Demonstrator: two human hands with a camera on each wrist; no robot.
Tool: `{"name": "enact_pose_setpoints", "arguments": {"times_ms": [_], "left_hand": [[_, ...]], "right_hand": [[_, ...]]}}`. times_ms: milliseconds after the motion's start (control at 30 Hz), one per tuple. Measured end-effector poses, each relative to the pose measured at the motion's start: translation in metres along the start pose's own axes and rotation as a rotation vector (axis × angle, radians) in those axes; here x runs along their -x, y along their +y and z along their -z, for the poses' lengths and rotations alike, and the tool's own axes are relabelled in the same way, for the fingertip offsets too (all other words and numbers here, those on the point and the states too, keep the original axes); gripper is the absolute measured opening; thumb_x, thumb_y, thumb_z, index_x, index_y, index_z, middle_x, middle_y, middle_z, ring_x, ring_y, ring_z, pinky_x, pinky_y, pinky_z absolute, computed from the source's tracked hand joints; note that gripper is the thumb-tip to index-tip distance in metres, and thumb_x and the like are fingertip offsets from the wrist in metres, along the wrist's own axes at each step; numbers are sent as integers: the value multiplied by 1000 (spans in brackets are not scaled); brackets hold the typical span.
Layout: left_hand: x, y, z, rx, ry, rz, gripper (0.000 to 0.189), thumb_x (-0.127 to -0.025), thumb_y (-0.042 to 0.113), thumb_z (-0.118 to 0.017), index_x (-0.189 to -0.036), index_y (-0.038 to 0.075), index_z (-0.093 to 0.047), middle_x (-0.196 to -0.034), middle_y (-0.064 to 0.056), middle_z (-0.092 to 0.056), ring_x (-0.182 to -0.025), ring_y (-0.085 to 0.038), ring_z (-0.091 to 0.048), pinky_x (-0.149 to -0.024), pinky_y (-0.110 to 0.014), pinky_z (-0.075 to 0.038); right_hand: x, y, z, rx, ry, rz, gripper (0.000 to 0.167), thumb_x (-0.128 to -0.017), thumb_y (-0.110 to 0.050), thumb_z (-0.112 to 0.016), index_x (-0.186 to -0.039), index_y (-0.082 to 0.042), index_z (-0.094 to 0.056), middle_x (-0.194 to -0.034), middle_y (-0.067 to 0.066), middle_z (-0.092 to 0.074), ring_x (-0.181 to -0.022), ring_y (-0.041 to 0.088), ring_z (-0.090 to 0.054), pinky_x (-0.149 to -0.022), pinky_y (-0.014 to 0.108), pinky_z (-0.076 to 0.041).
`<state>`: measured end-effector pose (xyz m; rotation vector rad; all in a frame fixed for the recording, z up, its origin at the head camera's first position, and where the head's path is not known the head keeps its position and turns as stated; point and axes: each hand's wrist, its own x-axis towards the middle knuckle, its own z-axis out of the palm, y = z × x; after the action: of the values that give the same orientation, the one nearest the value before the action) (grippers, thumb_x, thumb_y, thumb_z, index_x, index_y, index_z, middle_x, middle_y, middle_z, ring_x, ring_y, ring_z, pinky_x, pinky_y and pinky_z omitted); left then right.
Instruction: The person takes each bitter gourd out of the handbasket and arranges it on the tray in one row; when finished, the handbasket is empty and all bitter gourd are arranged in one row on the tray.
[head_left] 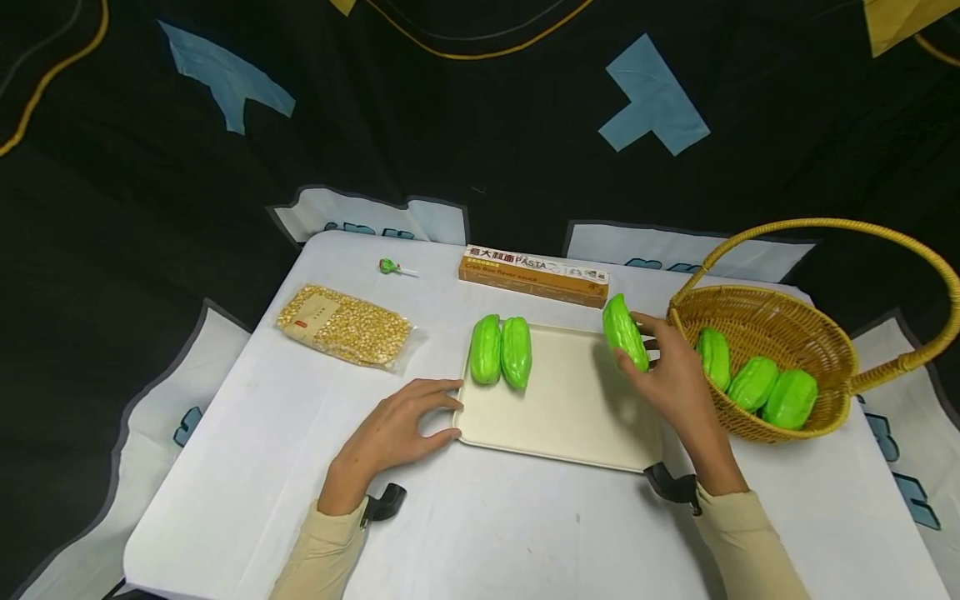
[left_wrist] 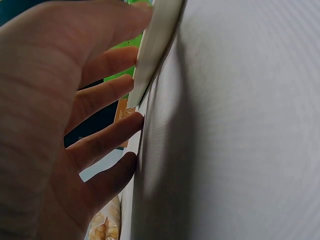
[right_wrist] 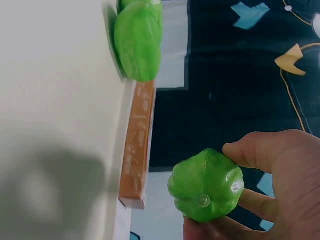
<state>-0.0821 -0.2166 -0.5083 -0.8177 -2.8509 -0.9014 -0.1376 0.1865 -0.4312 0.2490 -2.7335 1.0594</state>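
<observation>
In the head view my right hand (head_left: 671,375) pinches a glossy green ribbed fruit (head_left: 624,333) between thumb and fingers, held above the right end of a cream tray (head_left: 562,425). The right wrist view shows that fruit (right_wrist: 206,185) end on, its lobes and a small round tip facing the camera. Two similar green ribbed fruits (head_left: 485,350) lie side by side at the tray's left end. My left hand (head_left: 397,425) rests at the tray's left edge, fingers loosely spread; in the left wrist view its fingertips (left_wrist: 127,82) are right at the tray's rim (left_wrist: 157,45).
A wicker basket (head_left: 847,358) with a tall handle, at the right, holds several more green fruits (head_left: 753,383). Behind the tray stands a pasta box (head_left: 532,279). A bag of yellow kernels (head_left: 345,325) and a lollipop (head_left: 388,266) lie at the left.
</observation>
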Motion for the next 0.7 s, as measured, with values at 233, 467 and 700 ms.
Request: {"name": "enact_pose_setpoints", "arguments": {"times_ms": [233, 467, 700], "left_hand": [[0, 1, 1, 8, -1, 2, 31, -92, 34, -88, -118, 21, -80, -153, 6, -62, -141, -17, -58, -117, -39, -49], [-1, 1, 0, 11, 1, -2, 31, -92, 35, -88, -119, 21, -80, -154, 5, -62, -141, -17, -58, -118, -39, -49], [0, 2, 1, 7, -3, -4, 31, -93, 35, -88, -119, 20, -80, -154, 5, -62, -141, -17, -58, -118, -39, -49]], "right_hand": [[-4, -2, -18, -9, -65, -15, 64, -95, -17, -82, -151, 0, -55, -130, 29, -67, -103, 42, -71, -80, 53, -65], [-8, -6, -37, -18, -108, -25, 66, -95, -21, -83, -152, -3, -55, -132, 27, -68, -103, 43, -73, -83, 55, -64], [-8, -11, -51, -36, -144, -35, 66, -95, -24, -83, -152, -4, -55, -132, 26, -68, -105, 42, -73, -85, 55, -63]]}}
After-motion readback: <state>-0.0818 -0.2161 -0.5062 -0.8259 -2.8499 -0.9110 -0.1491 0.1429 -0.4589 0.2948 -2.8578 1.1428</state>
